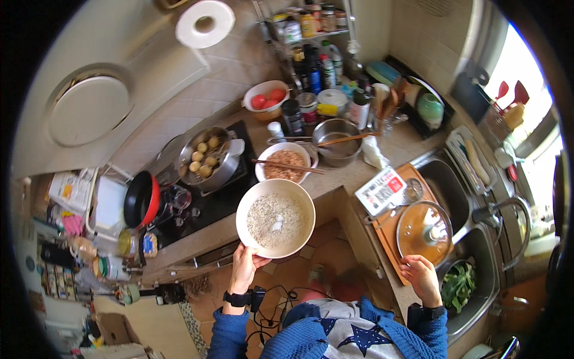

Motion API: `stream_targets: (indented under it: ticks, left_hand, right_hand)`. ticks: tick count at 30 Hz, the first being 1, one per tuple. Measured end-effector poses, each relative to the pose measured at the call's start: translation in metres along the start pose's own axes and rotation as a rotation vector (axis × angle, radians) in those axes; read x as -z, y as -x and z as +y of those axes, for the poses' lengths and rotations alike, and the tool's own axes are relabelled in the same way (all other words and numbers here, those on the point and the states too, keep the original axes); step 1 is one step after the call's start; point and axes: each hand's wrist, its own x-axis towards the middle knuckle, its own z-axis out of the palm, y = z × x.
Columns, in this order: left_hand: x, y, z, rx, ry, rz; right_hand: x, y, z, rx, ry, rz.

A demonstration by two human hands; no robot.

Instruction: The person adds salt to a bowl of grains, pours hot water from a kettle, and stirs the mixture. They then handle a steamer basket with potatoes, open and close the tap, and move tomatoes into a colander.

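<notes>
My left hand (245,265) grips the near rim of a cream-coloured bowl (276,218), held out over the counter's front edge and the floor. Pale, speckled grains or flakes with a small white lump lie inside it. My right hand (419,274), fingers curled, is over the near end of the wooden cutting board (389,242), just below a glass lid (424,232); whether it touches the lid I cannot tell. Beyond the held bowl, chopsticks (309,169) lie across a white bowl of minced pinkish food (285,165).
A metal pot of round potato-like pieces (204,159) and a red pan (144,202) are on the left. Behind stand a saucepan (337,139), jars and a bowl of tomatoes (268,99). A package (380,190) overlaps the board; leafy greens (458,286) lie in the sink (475,314). Cables cross the floor.
</notes>
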Motion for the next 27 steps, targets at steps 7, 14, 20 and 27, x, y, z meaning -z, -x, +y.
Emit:
stream_targets:
  ticks: [7, 14, 20, 27]
  left_hand:
    - [0.066, -0.012, -0.007, -0.013, 0.083, 0.099]
    - [0.135, -0.043, -0.017, 0.009, 0.159, 0.063]
    - [0.159, -0.081, -0.026, -0.003, 0.151, 0.068]
    - [0.161, -0.111, -0.035, 0.069, 0.236, -0.001]
  right_hand:
    - [-0.026, -0.015, 0.008, 0.073, 0.025, -0.111]
    - [-0.087, -0.021, 0.025, 0.005, 0.035, -0.103]
    - [-0.122, -0.023, 0.031, 0.024, 0.071, -0.1]
    - [-0.129, -0.025, 0.036, 0.033, 0.101, -0.026]
